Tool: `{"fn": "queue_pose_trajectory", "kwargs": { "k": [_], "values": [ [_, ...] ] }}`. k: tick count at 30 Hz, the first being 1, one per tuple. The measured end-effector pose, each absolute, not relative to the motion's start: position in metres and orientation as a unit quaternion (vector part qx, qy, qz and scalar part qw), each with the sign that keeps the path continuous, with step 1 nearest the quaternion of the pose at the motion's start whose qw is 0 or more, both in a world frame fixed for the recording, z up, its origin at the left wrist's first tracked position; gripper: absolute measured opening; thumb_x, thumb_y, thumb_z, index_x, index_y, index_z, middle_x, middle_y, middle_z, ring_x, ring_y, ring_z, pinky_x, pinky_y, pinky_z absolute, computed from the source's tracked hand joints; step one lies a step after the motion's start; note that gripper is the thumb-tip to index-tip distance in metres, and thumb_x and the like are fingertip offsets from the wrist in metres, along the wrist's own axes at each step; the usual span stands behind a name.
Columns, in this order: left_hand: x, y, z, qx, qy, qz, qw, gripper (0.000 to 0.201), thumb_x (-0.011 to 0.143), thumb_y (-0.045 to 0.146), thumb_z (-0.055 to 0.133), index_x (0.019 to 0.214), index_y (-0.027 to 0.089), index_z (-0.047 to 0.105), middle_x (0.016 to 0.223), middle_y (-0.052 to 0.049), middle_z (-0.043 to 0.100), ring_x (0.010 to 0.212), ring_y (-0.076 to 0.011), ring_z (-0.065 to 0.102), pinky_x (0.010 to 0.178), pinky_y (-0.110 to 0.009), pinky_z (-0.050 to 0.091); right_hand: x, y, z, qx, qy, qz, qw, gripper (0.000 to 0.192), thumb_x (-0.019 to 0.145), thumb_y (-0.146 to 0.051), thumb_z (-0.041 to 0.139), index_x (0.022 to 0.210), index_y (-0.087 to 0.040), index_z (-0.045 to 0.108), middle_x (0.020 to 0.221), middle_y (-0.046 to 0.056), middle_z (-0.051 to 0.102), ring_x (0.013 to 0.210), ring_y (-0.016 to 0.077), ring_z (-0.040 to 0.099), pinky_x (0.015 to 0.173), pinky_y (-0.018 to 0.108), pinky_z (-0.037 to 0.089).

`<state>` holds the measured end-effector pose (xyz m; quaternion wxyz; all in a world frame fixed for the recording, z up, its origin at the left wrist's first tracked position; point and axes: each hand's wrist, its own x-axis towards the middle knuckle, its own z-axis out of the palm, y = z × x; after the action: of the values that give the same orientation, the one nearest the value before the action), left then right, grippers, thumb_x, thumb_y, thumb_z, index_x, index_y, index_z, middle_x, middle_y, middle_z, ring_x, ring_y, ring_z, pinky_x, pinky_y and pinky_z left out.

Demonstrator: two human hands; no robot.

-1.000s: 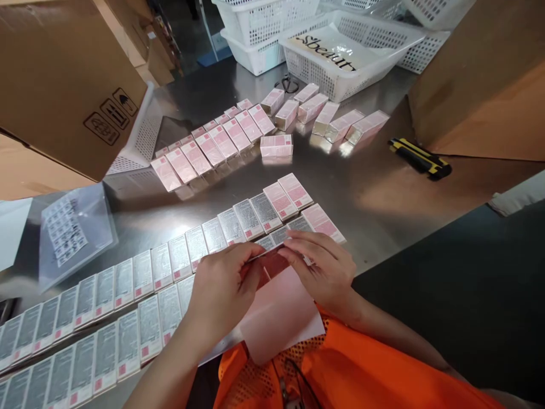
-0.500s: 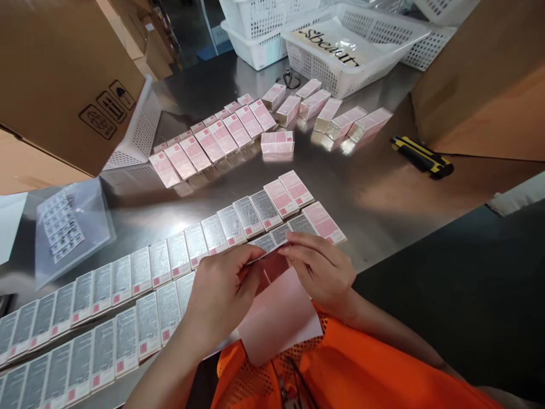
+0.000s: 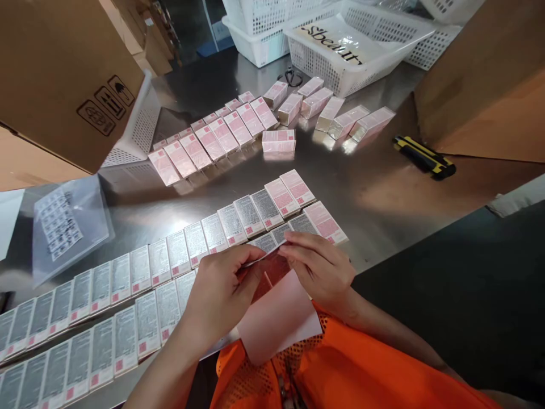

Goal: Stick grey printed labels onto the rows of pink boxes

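Garment: bright orange mesh safety vest [image 3: 340,369], perforated weave, seen at the lower edge of the view.
Vest detail: thin dark cord or strap lying over the mesh near the front; its ends are out of view.
Sleeves: none visible; both forearms bare from vest to wrist.
Left hand [image 3: 217,295]: bare, no glove, ring or watch showing.
Right hand [image 3: 323,272]: bare, no glove, ring or watch showing.
Markings: none readable on the vest.
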<state>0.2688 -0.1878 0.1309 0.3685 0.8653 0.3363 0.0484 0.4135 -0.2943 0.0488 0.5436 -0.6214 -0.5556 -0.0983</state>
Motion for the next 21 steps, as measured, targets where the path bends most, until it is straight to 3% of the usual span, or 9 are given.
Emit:
{"fn": "queue_pose_trajectory", "kwargs": {
  "k": [6, 12, 16, 21],
  "values": [
    [0.267, -0.188, 0.128, 0.875, 0.331, 0.044, 0.35, 0.014, 0.087, 0.021, 0.054, 0.081, 0.021, 0.066, 0.061, 0.006, 0.062, 0.052, -0.0082, 0.053, 0.051, -0.019, 0.037, 0.417, -0.293, 0.055, -0.636, -0.522, -0.001, 0.568, 0.014, 0.084, -0.014, 0.07, 0.092, -0.024, 0.07, 0.094, 0.003, 0.074, 0.087, 0.0169, 0.07, 0.081, 0.03, 0.059],
    [0.267, -0.191, 0.12, 0.922, 0.308, 0.016, 0.233, 0.02, 0.089, 0.031, 0.056, 0.106, 0.026, 0.064, 0.063, 0.006, 0.066, 0.055, -0.0143, 0.06, 0.055, -0.025, 0.037, 0.42, -0.297, 0.06, -0.631, -0.496, 0.169, 0.571, 0.019, 0.084, -0.02, 0.071, 0.101, -0.025, 0.064, 0.086, -0.001, 0.072, 0.076, 0.0133, 0.068, 0.068, 0.023, 0.056],
    [0.269, -0.192, 0.119, 0.938, 0.257, 0.04, 0.23, 0.019, 0.093, 0.025, 0.049, 0.092, 0.024, 0.067, 0.081, 0.002, 0.071, 0.068, -0.0156, 0.065, 0.058, -0.026, 0.039, 0.422, -0.297, 0.063, -0.612, -0.532, 0.168, 0.56, 0.02, 0.089, -0.019, 0.064, 0.108, -0.024, 0.061, 0.091, 0.0, 0.072, 0.081, 0.0136, 0.068, 0.072, 0.024, 0.055],
    [0.27, -0.195, 0.117, 0.936, 0.262, 0.047, 0.23, 0.02, 0.091, 0.019, 0.049, 0.085, 0.022, 0.068, 0.071, 0.002, 0.069, 0.064, -0.0151, 0.063, 0.058, -0.025, 0.039, 0.423, -0.297, 0.059, -0.586, -0.55, 0.158, 0.574, 0.021, 0.092, -0.017, 0.058, 0.111, -0.023, 0.058, 0.087, 0.0, 0.071, 0.083, 0.0144, 0.067, 0.076, 0.026, 0.054]
  ]
}}
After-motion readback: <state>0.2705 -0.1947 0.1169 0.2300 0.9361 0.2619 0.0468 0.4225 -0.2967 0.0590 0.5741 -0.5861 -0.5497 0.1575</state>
